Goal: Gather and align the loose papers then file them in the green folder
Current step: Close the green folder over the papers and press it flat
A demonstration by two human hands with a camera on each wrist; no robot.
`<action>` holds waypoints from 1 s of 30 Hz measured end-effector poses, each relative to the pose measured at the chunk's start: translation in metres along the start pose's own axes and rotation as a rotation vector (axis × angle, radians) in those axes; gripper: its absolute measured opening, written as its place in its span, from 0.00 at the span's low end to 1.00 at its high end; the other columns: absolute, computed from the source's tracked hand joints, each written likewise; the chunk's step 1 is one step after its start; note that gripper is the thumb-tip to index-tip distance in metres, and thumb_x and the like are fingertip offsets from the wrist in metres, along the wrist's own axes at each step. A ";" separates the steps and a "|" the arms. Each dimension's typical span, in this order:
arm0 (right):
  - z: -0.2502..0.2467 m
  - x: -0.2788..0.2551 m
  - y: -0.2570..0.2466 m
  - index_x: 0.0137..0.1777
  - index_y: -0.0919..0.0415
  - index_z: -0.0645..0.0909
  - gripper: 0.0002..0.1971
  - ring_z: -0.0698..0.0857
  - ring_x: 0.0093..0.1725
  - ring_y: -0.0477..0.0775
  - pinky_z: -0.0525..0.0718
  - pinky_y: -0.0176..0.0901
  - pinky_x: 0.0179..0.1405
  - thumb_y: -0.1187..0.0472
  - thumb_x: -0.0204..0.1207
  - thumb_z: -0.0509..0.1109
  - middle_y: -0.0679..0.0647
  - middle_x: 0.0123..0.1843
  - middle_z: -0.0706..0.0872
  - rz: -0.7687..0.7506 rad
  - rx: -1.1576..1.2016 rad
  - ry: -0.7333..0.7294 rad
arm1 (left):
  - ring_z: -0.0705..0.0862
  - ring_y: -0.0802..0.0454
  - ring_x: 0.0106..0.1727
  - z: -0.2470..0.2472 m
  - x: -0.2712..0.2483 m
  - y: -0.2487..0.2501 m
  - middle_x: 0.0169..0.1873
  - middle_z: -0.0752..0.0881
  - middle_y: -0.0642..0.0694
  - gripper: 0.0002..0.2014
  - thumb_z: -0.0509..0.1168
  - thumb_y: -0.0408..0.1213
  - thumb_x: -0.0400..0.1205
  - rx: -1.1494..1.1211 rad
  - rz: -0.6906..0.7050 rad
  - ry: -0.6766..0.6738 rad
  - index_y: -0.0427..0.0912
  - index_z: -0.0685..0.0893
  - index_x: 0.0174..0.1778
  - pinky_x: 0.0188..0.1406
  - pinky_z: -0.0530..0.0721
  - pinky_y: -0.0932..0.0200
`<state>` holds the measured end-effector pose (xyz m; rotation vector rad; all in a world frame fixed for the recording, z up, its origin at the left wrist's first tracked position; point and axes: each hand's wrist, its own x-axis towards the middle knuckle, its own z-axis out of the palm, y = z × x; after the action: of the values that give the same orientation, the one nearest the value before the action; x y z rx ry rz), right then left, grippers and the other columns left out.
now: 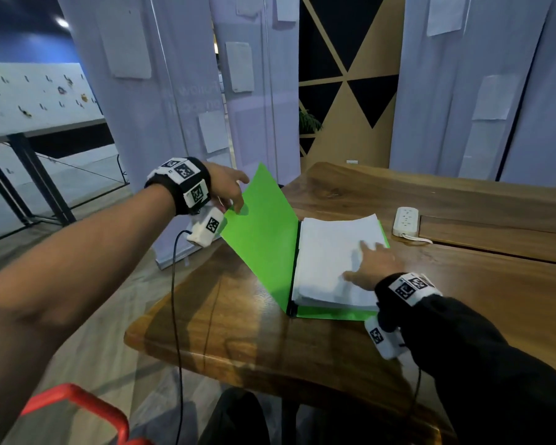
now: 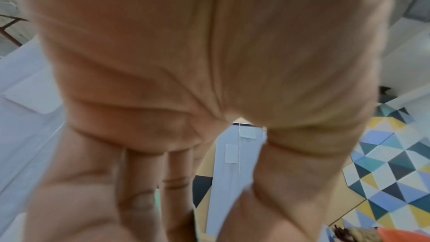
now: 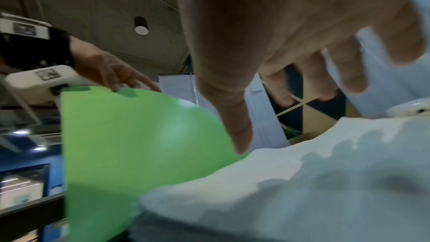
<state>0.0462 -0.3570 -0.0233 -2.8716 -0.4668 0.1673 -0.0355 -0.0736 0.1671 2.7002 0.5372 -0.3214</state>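
The green folder [image 1: 260, 239] lies open on the wooden table [image 1: 238, 342], its left cover raised steeply. A stack of white papers [image 1: 331, 252] rests on its right half, edges roughly squared. My left hand [image 1: 235, 194] holds the raised cover's top edge, thumb on the inner face and fingers behind it; the right wrist view shows that left hand [image 3: 111, 73] on the cover [image 3: 130, 135]. My right hand [image 1: 369, 261] is spread flat over the stack's near right part. In the right wrist view its fingers [image 3: 311, 80] hover just above the papers [image 3: 302, 190], casting shadows.
A white power strip [image 1: 405, 221] lies on the table right of the folder. The table's left edge runs close under the raised cover. A red frame [image 1: 77, 399] sits low at the near left. White banner panels [image 1: 174, 91] stand behind the table.
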 end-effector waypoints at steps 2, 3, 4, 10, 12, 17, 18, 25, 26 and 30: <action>0.010 -0.005 -0.022 0.85 0.47 0.53 0.43 0.56 0.84 0.63 0.59 0.62 0.80 0.36 0.73 0.65 0.57 0.87 0.54 -0.272 -0.003 -0.109 | 0.83 0.47 0.36 0.000 -0.004 0.006 0.61 0.79 0.37 0.36 0.68 0.23 0.80 -0.026 0.040 -0.016 0.46 0.62 0.82 0.28 0.88 0.60; 0.017 -0.006 -0.031 0.84 0.45 0.54 0.40 0.56 0.84 0.62 0.59 0.60 0.81 0.37 0.75 0.64 0.57 0.87 0.53 -0.377 -0.012 -0.156 | 0.82 0.47 0.36 -0.001 -0.007 0.009 0.57 0.79 0.38 0.32 0.68 0.23 0.81 -0.048 0.058 -0.026 0.47 0.66 0.79 0.28 0.88 0.60; 0.021 -0.011 -0.040 0.84 0.44 0.55 0.37 0.58 0.84 0.62 0.60 0.58 0.81 0.39 0.77 0.63 0.58 0.86 0.55 -0.448 -0.034 -0.198 | 0.82 0.47 0.35 -0.002 -0.009 0.012 0.53 0.79 0.38 0.29 0.68 0.23 0.81 -0.063 0.076 -0.033 0.47 0.70 0.75 0.30 0.88 0.59; 0.033 -0.022 -0.064 0.81 0.45 0.65 0.32 0.75 0.73 0.60 0.76 0.53 0.71 0.61 0.77 0.66 0.58 0.76 0.74 -0.564 -0.180 -0.297 | 0.85 0.43 0.49 -0.001 -0.022 0.029 0.30 0.85 0.52 0.16 0.66 0.25 0.82 -0.132 0.258 -0.074 0.39 0.82 0.66 0.34 0.90 0.58; 0.034 -0.018 -0.064 0.81 0.45 0.64 0.33 0.75 0.73 0.60 0.77 0.52 0.70 0.65 0.77 0.65 0.57 0.76 0.74 -0.562 -0.211 -0.317 | 0.83 0.44 0.49 0.004 -0.022 0.037 0.34 0.85 0.49 0.15 0.65 0.24 0.83 -0.176 0.319 -0.090 0.38 0.83 0.65 0.33 0.90 0.61; 0.038 -0.012 -0.058 0.83 0.51 0.59 0.34 0.77 0.73 0.62 0.76 0.51 0.70 0.61 0.78 0.68 0.58 0.75 0.76 -0.501 -0.013 -0.341 | 0.81 0.49 0.37 0.026 -0.019 0.062 0.40 0.86 0.44 0.13 0.66 0.24 0.81 -0.352 0.398 -0.069 0.44 0.82 0.56 0.26 0.86 0.63; 0.037 -0.009 -0.053 0.85 0.52 0.53 0.39 0.76 0.73 0.60 0.75 0.49 0.71 0.57 0.78 0.69 0.56 0.76 0.75 -0.474 0.081 -0.360 | 0.82 0.51 0.35 0.030 -0.017 0.067 0.40 0.85 0.44 0.14 0.68 0.25 0.80 -0.389 0.403 -0.055 0.46 0.81 0.56 0.25 0.86 0.62; -0.025 -0.007 -0.028 0.66 0.54 0.79 0.17 0.86 0.55 0.58 0.81 0.49 0.51 0.50 0.85 0.56 0.61 0.59 0.88 -0.143 1.378 -0.103 | 0.90 0.53 0.33 0.068 -0.007 0.083 0.46 0.90 0.49 0.29 0.73 0.38 0.79 -0.623 0.449 -0.043 0.45 0.69 0.74 0.26 0.86 0.60; -0.043 -0.013 -0.026 0.61 0.54 0.81 0.21 0.88 0.51 0.59 0.84 0.50 0.49 0.42 0.83 0.56 0.60 0.53 0.90 -0.122 1.529 -0.125 | 0.91 0.52 0.36 0.075 -0.005 0.083 0.53 0.89 0.47 0.29 0.72 0.42 0.80 -0.645 0.451 -0.044 0.45 0.68 0.75 0.27 0.87 0.61; -0.099 -0.032 -0.023 0.62 0.53 0.80 0.33 0.92 0.43 0.60 0.89 0.55 0.44 0.27 0.72 0.58 0.58 0.47 0.91 -0.199 1.537 -0.170 | 0.89 0.48 0.42 0.101 0.008 0.079 0.58 0.88 0.45 0.26 0.68 0.48 0.83 -0.736 0.384 0.035 0.42 0.72 0.74 0.30 0.85 0.60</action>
<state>0.0241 -0.3661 0.0800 -1.3080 -0.3720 0.4708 -0.0106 -0.1793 0.0973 2.0254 0.0950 0.0341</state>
